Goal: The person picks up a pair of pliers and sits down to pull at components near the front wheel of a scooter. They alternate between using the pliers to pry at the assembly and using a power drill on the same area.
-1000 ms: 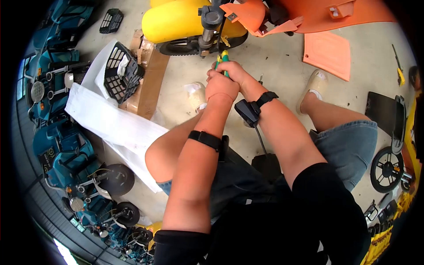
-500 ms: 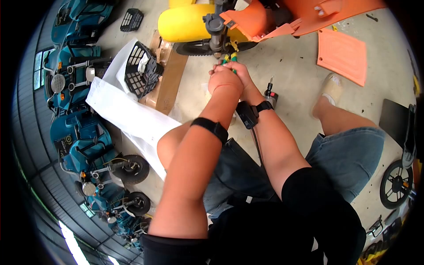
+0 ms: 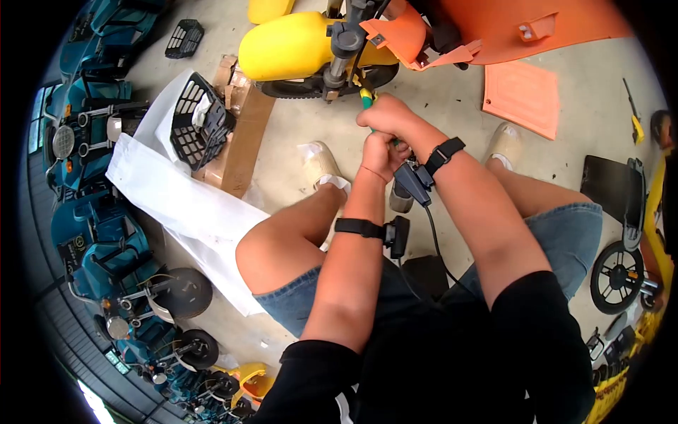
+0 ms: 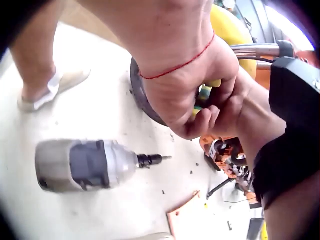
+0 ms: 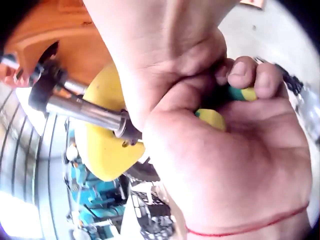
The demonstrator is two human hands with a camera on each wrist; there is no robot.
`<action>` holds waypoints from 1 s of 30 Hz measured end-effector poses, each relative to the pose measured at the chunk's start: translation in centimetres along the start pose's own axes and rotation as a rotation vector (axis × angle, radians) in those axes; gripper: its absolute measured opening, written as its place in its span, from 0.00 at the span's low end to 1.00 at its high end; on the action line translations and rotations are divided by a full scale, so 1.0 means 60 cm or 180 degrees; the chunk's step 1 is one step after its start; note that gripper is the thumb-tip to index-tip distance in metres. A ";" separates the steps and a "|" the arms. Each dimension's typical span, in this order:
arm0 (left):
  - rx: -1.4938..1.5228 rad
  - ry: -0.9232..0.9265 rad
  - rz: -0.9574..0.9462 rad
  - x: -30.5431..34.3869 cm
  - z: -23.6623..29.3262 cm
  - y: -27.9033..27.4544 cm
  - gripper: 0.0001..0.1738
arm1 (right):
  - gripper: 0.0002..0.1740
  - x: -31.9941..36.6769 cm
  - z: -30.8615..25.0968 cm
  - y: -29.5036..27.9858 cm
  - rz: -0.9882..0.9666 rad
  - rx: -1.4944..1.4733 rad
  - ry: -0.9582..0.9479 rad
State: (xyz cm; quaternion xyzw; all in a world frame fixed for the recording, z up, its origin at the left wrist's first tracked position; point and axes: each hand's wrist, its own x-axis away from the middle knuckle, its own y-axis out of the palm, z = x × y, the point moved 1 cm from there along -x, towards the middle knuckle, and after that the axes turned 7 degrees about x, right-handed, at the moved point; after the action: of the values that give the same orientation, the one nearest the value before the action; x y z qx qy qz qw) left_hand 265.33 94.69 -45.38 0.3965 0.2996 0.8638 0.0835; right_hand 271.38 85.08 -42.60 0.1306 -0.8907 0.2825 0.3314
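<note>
In the head view, my right hand (image 3: pixel 390 116) grips a tool with green-and-yellow handles (image 3: pixel 366 101), one end standing out above the fist close to the motorcycle's front fork (image 3: pixel 345 53). My left hand (image 3: pixel 381 155), with a red string at its wrist, is just below, nearer my body, its fingers curled round the tool's lower part. Between the hands, the left wrist view shows yellow and green grip pieces (image 4: pixel 204 93). The right wrist view shows the left fingertips curled over a green-and-yellow grip (image 5: pixel 242 94). The tool's working end is hidden.
A cordless power driver (image 4: pixel 85 165) lies on the floor below the hands. Beyond the fork are a yellow mudguard (image 3: pixel 282 46) and orange body panels (image 3: pixel 522 28). A black basket (image 3: pixel 201 120) and cardboard (image 3: pixel 247 134) lie to the left, a loose orange panel (image 3: pixel 521 99) to the right.
The hands were clasped together near the fork; now the left hand has come down towards my body, below the right. The right hand still holds the tool. The head view has shifted slightly.
</note>
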 end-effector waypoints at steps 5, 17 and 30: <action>0.1773 0.0551 -0.0770 -0.048 -0.064 0.016 0.15 | 0.23 0.023 -0.054 -0.025 0.0689 0.1641 0.0512; -0.0580 -0.0078 0.0268 0.003 0.022 0.004 0.18 | 0.15 0.005 -0.007 0.000 0.0233 -0.0228 0.0125; -0.4272 -0.0361 0.1015 0.009 0.086 0.032 0.02 | 0.18 -0.039 0.037 0.100 -0.1087 -0.4534 -0.0673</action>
State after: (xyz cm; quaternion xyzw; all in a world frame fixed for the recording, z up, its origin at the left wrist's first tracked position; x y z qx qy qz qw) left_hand 268.95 95.69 -41.31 0.3428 -0.3664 0.8420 0.1983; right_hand 269.48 88.73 -48.05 0.0471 -0.8527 -0.4335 0.2877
